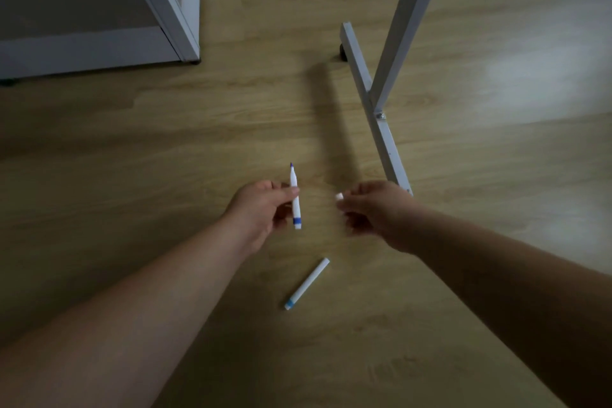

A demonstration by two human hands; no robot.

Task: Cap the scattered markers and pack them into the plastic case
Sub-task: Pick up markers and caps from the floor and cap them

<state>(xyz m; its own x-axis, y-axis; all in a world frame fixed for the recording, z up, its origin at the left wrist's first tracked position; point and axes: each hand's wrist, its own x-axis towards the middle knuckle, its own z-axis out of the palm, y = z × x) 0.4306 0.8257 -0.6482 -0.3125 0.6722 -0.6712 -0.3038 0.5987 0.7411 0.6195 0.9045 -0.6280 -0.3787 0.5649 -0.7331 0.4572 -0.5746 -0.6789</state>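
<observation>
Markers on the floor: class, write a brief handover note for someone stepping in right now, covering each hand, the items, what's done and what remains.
Left hand holds the uncapped blue marker, tip pointing away.
Right hand pinches a white cap, apart from the marker.
A light-blue marker lies capped on the wooden floor between the forearms.
The plastic case is not in view.
Done: one marker capped.
Left: cap the blue marker, pack both.
</observation>
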